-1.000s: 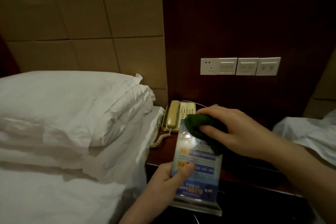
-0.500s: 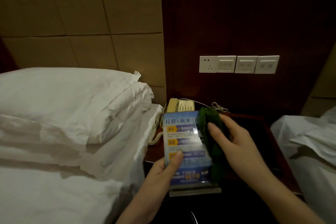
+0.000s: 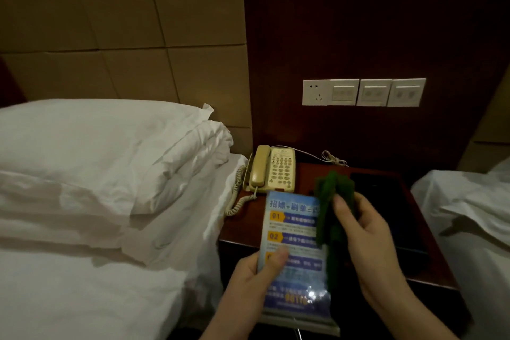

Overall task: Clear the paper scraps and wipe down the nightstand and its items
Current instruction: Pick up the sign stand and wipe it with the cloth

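My left hand (image 3: pixel 255 274) grips the sign (image 3: pixel 295 246), numbered 01 and 02, thumb across its face. My right hand (image 3: pixel 367 240) pinches a green cloth (image 3: pixel 331 201) against the sign's right edge, near the phone (image 3: pixel 273 170).

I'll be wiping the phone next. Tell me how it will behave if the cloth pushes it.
The telephone probably slides as one stiff plastic unit. Its handset only rests in the cradle, so it may tip off. The coiled cord hanging over the nightstand edge could drag or snag.

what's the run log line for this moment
left hand: holds sign | right hand: grips cloth on sign's right edge | phone: on nightstand
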`<state>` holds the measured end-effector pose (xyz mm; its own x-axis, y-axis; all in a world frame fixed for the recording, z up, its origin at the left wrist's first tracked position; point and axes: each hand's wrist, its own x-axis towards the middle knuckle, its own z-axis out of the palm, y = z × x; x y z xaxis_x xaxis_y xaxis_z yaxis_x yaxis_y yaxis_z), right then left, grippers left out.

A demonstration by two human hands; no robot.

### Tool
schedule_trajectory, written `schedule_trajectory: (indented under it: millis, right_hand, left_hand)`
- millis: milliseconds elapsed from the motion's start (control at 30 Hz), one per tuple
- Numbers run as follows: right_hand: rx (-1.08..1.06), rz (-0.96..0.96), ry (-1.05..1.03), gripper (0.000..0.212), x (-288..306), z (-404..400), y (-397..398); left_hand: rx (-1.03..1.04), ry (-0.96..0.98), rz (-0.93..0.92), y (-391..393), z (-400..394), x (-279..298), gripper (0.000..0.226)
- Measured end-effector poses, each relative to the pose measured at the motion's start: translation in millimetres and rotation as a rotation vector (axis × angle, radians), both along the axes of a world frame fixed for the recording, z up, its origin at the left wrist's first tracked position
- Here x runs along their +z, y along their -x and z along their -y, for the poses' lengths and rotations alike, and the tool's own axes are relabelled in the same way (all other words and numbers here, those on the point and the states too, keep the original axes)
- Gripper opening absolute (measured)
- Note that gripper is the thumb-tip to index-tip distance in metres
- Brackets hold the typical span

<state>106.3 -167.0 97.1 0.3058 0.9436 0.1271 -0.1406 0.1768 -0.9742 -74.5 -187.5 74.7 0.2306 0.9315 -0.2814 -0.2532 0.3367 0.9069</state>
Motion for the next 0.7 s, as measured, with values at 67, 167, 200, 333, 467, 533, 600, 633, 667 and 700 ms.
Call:
schedule_trajectory:
  millis: [67, 167, 200, 333, 467, 533, 600, 633, 667, 700]
  right_hand:
    - [-0.005, 0.051, -0.021, 0.024, 3, -5, 1]
    - [0.082, 0.072, 0.024, 0.024, -10, 1, 16]
    - [0.130, 0.037, 0.067, 0.021, -14, 5, 21]
    - [0.132, 0.018, 0.095, 0.019, -10, 2, 16]
    - [0.088, 0.057, 0.016, 0.024, 15, -11, 4]
    - [0.124, 0.078, 0.004, 0.025, 15, -7, 8]
    - [0.178, 0.101, 0.034, 0.022, 1, 5, 18]
    - [0.198, 0.131, 0.051, 0.021, -6, 10, 22]
    - [0.208, 0.152, 0.064, 0.020, -12, 12, 23]
    - [0.200, 0.147, 0.076, 0.020, -13, 12, 22]
  left_hand:
    - [0.083, 0.015, 0.024, -2, -2, 5, 0.031]
    - [0.217, 0.005, 0.055, -1, -12, 13, 0.030]
    - [0.217, -0.015, 0.034, 1, -14, 18, 0.029]
    - [0.137, -0.071, -0.059, 10, -16, 18, 0.040]
    - [0.035, -0.063, -0.024, 6, -10, 16, 0.037]
    - [0.124, -0.063, 0.013, 4, -14, 17, 0.036]
    - [0.217, -0.078, 0.025, 7, -20, 19, 0.039]
    - [0.233, -0.096, 0.004, 10, -23, 21, 0.040]
    - [0.225, -0.111, -0.030, 12, -24, 20, 0.041]
    - [0.197, -0.115, -0.060, 13, -24, 20, 0.043]
